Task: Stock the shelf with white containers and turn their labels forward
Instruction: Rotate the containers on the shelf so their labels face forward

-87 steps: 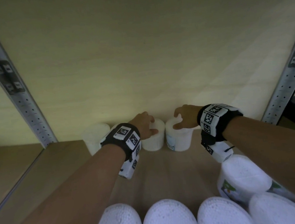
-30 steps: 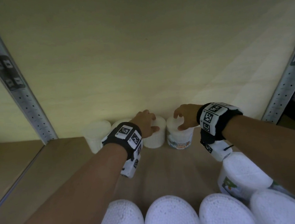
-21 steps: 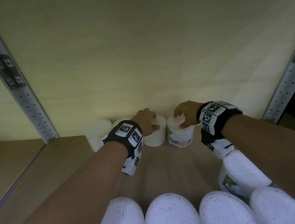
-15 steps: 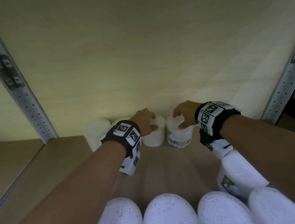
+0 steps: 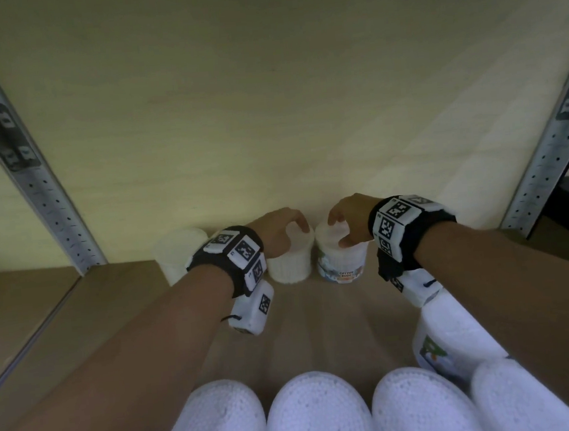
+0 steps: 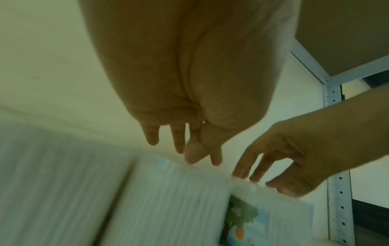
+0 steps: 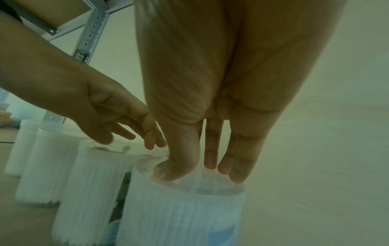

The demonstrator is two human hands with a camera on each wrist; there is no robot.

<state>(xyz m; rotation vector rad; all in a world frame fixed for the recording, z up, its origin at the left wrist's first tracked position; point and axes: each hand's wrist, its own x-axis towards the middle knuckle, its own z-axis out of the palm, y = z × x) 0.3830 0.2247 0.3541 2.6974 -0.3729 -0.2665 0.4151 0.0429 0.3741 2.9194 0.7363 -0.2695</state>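
Two white ribbed containers stand side by side at the back of the wooden shelf (image 5: 319, 318). My left hand (image 5: 277, 231) (image 6: 197, 158) (image 7: 130, 141) is over the plain-faced container (image 5: 291, 266) (image 7: 88, 183), thumb and fingertips set on its clear lid. My right hand (image 5: 342, 224) (image 7: 200, 173) (image 6: 258, 181) grips the lid of the labelled container (image 5: 344, 261) (image 7: 181, 216) from above. Its colourful "cotton buds" label faces forward. No label shows on the left one from the front.
Two more white containers (image 5: 180, 255) stand left of these at the back wall. Several containers (image 5: 318, 415) line the shelf front, and another with a green picture label (image 5: 452, 334) stands behind them under my right forearm. Metal uprights (image 5: 44, 202) flank the bay.
The right container has turned under my right hand: its label was at its left edge 2.9 s ago and now faces the front. My left hand stays on the neighbouring lid.
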